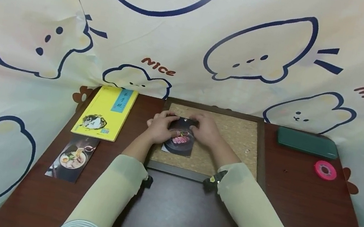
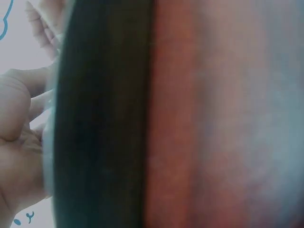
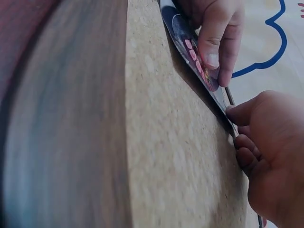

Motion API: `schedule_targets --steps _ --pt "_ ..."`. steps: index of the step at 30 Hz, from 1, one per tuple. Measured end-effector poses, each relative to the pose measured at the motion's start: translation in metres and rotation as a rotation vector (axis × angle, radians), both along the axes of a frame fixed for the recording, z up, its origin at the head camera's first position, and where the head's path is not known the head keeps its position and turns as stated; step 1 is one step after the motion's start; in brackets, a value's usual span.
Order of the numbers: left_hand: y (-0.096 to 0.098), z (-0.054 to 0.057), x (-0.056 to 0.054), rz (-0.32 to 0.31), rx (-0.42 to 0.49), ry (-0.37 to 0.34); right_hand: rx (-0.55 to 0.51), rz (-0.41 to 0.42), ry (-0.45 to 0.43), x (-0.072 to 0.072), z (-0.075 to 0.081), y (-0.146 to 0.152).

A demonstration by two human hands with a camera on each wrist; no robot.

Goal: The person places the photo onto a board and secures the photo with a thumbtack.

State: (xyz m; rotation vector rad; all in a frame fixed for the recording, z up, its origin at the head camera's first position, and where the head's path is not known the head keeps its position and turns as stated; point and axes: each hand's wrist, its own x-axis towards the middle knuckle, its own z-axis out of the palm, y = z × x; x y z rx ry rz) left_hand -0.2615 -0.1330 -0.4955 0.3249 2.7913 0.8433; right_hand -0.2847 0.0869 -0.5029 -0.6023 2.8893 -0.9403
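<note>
A dark photo card (image 1: 181, 140) showing pink meat slices on a dark plate stands between both hands, over the left part of a framed cork board (image 1: 237, 128). My left hand (image 1: 161, 127) grips its left side, the thumb on the printed face. At the upper right edge my right hand (image 1: 207, 131) pinches the card between thumb and fingers. In the right wrist view, the card (image 3: 183, 35) is tilted, its lower edge close to the cork. A dark blurred edge hides much of the left wrist view, leaving part of the left hand (image 2: 19, 142) visible.
On the left lie a yellow book (image 1: 96, 110) and a ramen photo card (image 1: 73, 157) partly beneath it. A green case (image 1: 307, 143) and a pink ring-shaped roll (image 1: 325, 170) lie on the right of the brown table (image 1: 298, 211). A printed cloth (image 1: 191, 51) hangs behind.
</note>
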Motion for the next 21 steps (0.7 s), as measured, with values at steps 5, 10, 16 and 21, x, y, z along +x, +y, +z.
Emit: schedule_targets --steps 5,10,16,21 --pt "-0.002 0.005 0.001 -0.014 0.022 -0.033 -0.052 -0.017 -0.012 0.009 0.004 0.008" --pt "-0.005 0.006 0.009 -0.013 0.062 -0.005 -0.076 -0.027 -0.004 0.015 0.003 0.014" --pt "-0.008 0.008 0.020 -0.017 0.138 0.047 -0.123 -0.031 0.010 0.025 0.006 0.025" --pt "-0.012 0.010 0.026 -0.002 0.206 0.046 -0.131 -0.029 0.014 0.033 0.008 0.035"
